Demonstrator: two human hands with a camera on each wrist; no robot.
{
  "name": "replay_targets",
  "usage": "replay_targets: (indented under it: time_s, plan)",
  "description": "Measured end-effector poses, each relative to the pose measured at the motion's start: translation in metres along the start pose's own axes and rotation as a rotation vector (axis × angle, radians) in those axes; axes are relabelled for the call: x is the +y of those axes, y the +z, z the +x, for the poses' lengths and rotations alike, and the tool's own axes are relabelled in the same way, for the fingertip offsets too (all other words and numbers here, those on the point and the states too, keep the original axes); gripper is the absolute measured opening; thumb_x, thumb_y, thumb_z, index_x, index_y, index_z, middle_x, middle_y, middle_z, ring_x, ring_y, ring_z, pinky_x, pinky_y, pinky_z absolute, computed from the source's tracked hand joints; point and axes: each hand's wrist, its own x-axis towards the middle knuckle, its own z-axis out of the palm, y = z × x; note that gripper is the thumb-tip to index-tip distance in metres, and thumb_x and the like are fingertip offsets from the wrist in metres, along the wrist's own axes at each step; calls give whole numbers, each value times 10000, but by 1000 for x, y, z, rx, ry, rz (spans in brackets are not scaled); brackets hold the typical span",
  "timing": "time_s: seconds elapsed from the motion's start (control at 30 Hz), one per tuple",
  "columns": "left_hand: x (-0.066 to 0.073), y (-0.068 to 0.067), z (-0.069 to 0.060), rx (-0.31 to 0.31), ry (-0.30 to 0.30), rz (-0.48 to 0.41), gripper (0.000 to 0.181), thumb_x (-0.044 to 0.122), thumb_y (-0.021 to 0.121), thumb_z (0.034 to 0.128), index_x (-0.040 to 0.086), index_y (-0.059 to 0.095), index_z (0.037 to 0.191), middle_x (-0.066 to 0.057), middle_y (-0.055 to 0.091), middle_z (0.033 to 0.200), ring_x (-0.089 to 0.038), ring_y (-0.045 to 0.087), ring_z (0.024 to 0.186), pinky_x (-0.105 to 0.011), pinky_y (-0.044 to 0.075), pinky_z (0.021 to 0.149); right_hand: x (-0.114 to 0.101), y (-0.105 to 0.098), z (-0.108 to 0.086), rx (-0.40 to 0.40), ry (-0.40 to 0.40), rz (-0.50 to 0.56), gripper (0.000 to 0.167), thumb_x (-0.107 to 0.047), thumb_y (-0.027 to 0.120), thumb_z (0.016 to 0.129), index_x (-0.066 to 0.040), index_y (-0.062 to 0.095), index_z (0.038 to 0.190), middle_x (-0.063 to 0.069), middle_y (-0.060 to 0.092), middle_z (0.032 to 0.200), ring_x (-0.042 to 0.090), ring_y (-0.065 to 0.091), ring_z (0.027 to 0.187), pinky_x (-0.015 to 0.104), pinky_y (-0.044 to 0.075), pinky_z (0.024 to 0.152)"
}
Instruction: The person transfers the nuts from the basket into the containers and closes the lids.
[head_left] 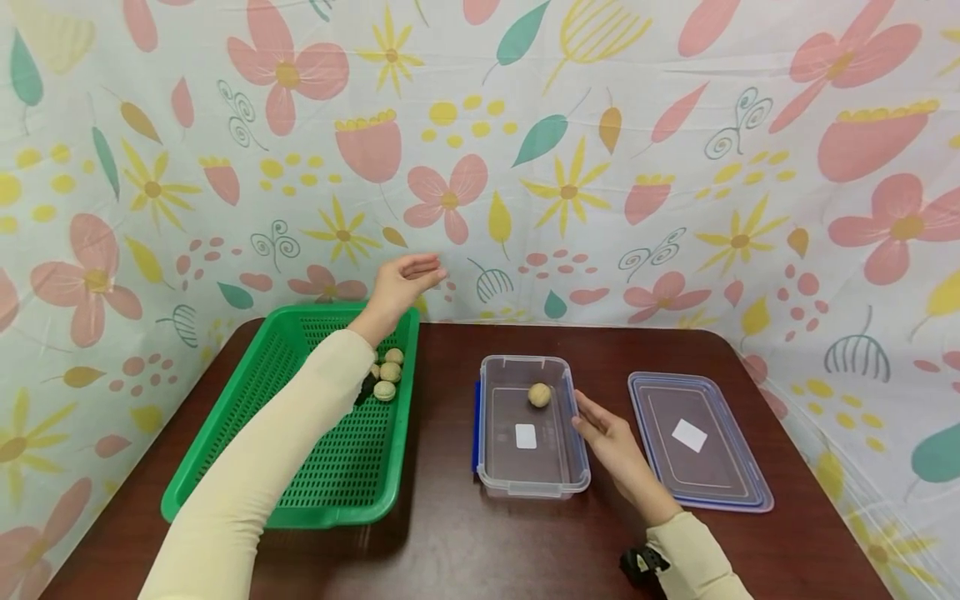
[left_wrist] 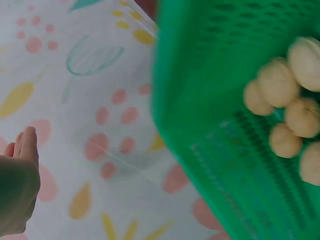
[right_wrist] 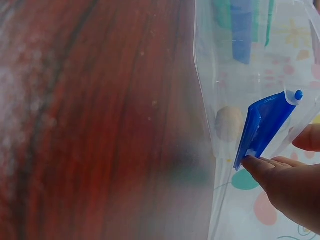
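Reaching across basket (head_left: 333,471), left hand (head_left: 405,283) raised, right hand (head_left: 611,442) touching container (head_left: 551,458)

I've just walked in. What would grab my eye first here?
Probably the bright green basket on the table at left, with walnuts by its right side. Next, the clear box mid-table, holding one walnut. Behind hangs a flowered cloth.
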Motion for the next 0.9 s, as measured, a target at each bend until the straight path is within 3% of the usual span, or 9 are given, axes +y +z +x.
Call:
replay_targets:
  time_s: [0.23,0.37,0.63,0.77,0.9]
  plan:
    - [-4,-32,-13,40,-75,-15,457,163,665,928,59,547,1358,-157,532,1374,-246,506,1256,-392,387,1076,-1,-1,-1,-10,6,-3,499,-75,516,1000,4,363,1469,167,362,1493,252,327,1384,366,294,1093]
    - [-10,-48,-23,83,-75,11,456,118,636,943,3,515,1367,-202,504,1388,-294,476,1280,-404,370,1088,-1,-1,-1,-15,0,-2,502,-79,517,1000,6,360,1470,162,358,1496,251,324,1386,360,287,1095]
    - [-71,-84,-19,168,-67,142,468,236,640,946,40,538,1359,-173,530,1368,-276,503,1254,-403,412,1052,-1,-2,-1,-21,-2,-8,504,-85,507,1005,12,348,1473,164,348,1502,253,319,1387,370,274,1098]
    - [-91,-96,-22,189,-108,176,491,255,638,947,31,525,1369,-162,536,1364,-285,495,1259,-406,401,1061,-1,-2,-1,-23,2,-7,506,-87,502,1007,9,341,1477,161,341,1506,252,312,1391,380,270,1106]
    - [-102,-104,-25,192,-174,195,490,258,638,948,40,524,1372,-150,540,1361,-285,476,1276,-418,386,1074,-2,-1,-1,-23,8,-3,507,-87,498,1009,2,336,1482,156,332,1512,250,303,1397,383,264,1114]
